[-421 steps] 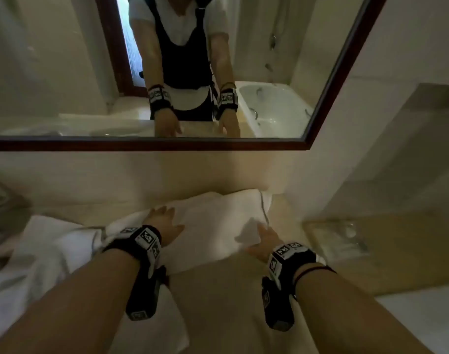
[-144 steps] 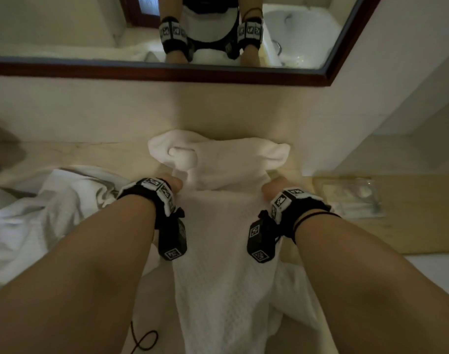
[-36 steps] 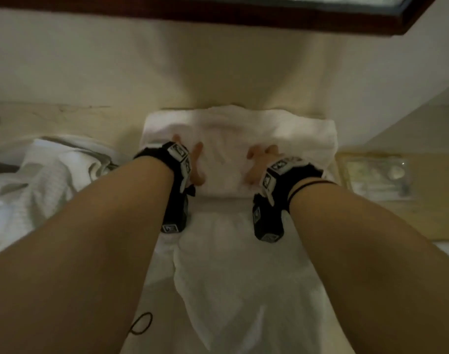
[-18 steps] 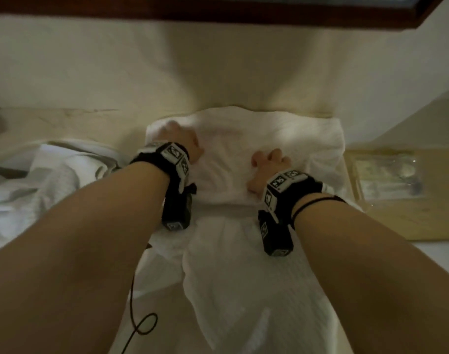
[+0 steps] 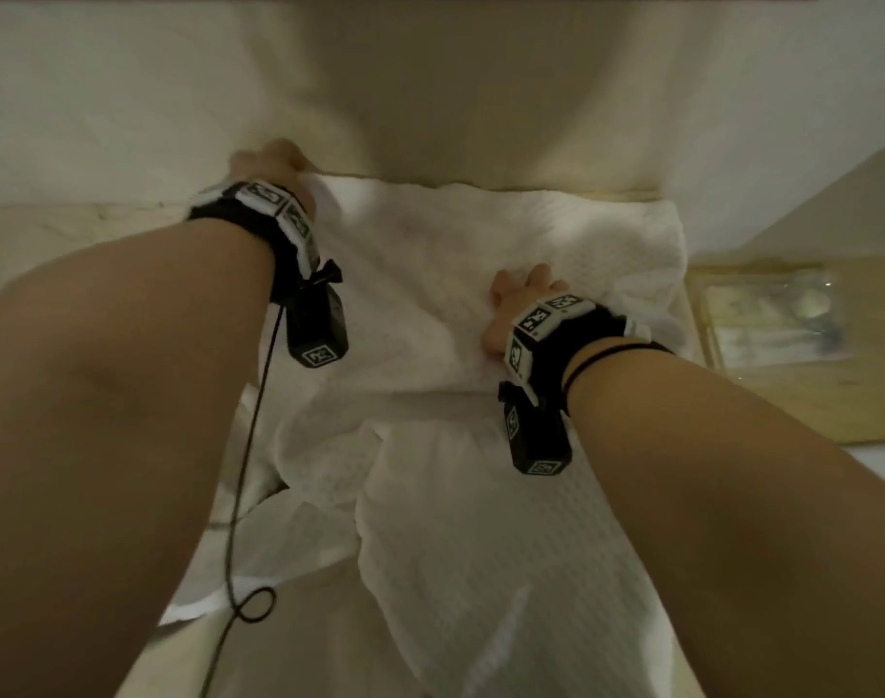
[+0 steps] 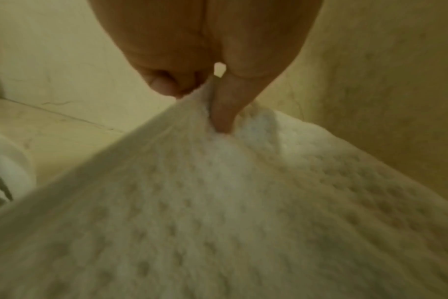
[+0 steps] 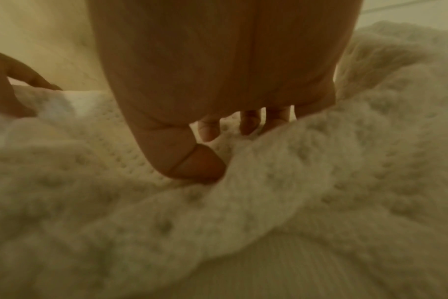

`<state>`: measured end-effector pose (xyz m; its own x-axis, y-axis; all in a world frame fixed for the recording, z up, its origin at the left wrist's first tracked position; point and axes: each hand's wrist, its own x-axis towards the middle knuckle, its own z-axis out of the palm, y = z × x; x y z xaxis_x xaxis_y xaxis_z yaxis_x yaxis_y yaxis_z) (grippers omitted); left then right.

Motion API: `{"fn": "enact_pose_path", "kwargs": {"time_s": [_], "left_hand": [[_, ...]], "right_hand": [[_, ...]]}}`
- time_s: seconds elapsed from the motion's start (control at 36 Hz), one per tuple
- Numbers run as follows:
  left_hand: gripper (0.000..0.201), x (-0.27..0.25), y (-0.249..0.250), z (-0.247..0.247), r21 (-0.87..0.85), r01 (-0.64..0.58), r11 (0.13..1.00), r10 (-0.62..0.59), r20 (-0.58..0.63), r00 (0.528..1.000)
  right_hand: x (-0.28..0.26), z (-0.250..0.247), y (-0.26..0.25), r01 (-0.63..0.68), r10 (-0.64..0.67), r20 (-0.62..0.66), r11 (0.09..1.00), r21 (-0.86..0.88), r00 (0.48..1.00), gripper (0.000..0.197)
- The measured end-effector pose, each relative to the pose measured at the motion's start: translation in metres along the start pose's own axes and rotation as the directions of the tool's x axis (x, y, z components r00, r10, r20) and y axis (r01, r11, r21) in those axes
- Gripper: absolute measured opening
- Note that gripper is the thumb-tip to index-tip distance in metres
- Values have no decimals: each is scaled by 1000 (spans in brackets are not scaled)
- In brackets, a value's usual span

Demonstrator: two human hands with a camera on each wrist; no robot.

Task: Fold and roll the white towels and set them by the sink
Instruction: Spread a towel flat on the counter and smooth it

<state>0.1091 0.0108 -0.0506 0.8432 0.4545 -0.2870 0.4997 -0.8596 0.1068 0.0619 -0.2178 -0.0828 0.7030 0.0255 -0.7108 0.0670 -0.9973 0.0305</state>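
- Towel (image 5: 480,294): the white waffle-weave one we are working lies across the worktop (image 5: 77,229) in front of us, its far part doubled into a thick pad against the wall (image 5: 430,93), its near part trailing down over the front edge between our forearms.
- Our left hand (image 5: 271,166) is closed on the far left corner of that pad; the left wrist view shows thumb and fingers (image 6: 224,105) pinching a raised peak of cloth. We judge this grip is there to tug the corner square and take slack out before rolling.
- Our right hand (image 5: 518,307) lies on top of the pad, nearer to us than the left, fingers extended and pressing down, holding nothing. The right wrist view shows the fingertips (image 7: 208,129) and thumb sunk into the weave beside a raised wrinkle. It reads as an anchor, so the pad does not slide while the left pulls.
- Edges: beyond our hands the pad butts the wall, so nothing can go further away from us. Right of the right hand the pad's edge ends just beside a wooden tray (image 5: 858,405) holding clear-wrapped items we cannot make out.
- Left of the left hand there is bare worktop, and the left wrist view shows more white cloth (image 6: 8,168) at its far left.
- A thin black cable (image 5: 251,445) hangs from our left wrist unit across the trailing cloth; in rolling it could snag.
- Open room is mainly toward us and to the left.
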Motion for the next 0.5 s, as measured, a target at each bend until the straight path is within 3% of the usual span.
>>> {"fn": "enact_pose_path", "kwargs": {"time_s": [0.08,0.14,0.19,0.28,0.36,0.5], "left_hand": [[45,3,-6,1,-86,66,994,-82,-201,976],[51,-3,-4,6,0,30,1000,-30,-209,977],[49,-10,2,11,44,-102,994,107,-118,987],[58,-14,13,30,109,-299,948,281,159,947],[63,-23,21,45,235,-262,936,183,313,932],[46,-17,17,35,294,-224,929,136,291,947]], "right_hand": [[-3,-1,0,12,-12,-13,1000,10,1000,83],[-4,-2,0,14,-13,-21,1000,10,1000,80],[-4,-2,0,20,-20,-18,1000,5,1000,79],[-5,-1,3,26,-26,-4,999,-24,1000,78],[-9,2,10,53,-53,-5,998,-26,999,77],[-13,4,10,37,-37,9,997,-61,999,75]]}}
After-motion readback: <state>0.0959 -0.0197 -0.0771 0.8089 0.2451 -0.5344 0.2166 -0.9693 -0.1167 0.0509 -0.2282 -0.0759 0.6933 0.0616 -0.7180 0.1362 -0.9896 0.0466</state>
